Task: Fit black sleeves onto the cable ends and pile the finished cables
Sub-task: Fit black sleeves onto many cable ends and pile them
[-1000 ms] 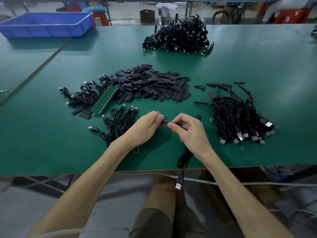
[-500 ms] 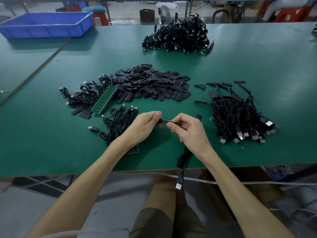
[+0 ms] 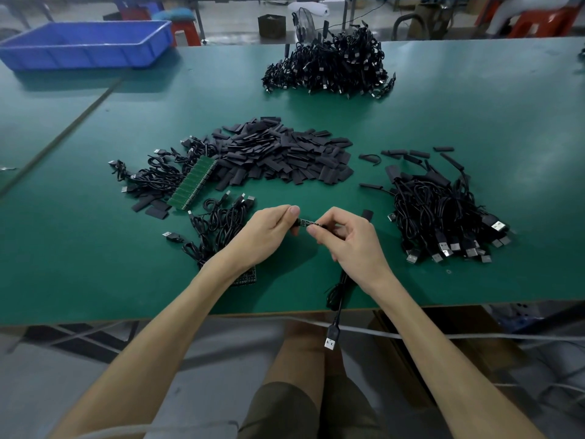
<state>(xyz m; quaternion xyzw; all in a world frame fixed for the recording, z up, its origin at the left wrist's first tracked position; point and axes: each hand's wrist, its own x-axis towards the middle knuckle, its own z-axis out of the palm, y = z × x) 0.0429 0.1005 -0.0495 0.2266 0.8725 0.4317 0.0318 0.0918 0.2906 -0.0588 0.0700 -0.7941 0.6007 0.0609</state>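
Cable (image 3: pixel 338 299) end, a thin green strip, is pinched at centre frame between left hand (image 3: pixel 264 237) and right hand (image 3: pixel 349 245), fingers curled tight.

Your left hand (image 3: pixel 266 236) and right hand (image 3: pixel 351 239) cover both ends of the small part (image 3: pixel 306 222) pinched between them, and it is too small to make out. The cable (image 3: pixel 338 299) vanishes under your right wrist. A dark board (image 3: pixel 248 278) lies mostly beneath your left forearm, and the blue bin (image 3: pixel 85 45) is cut off at the left edge.
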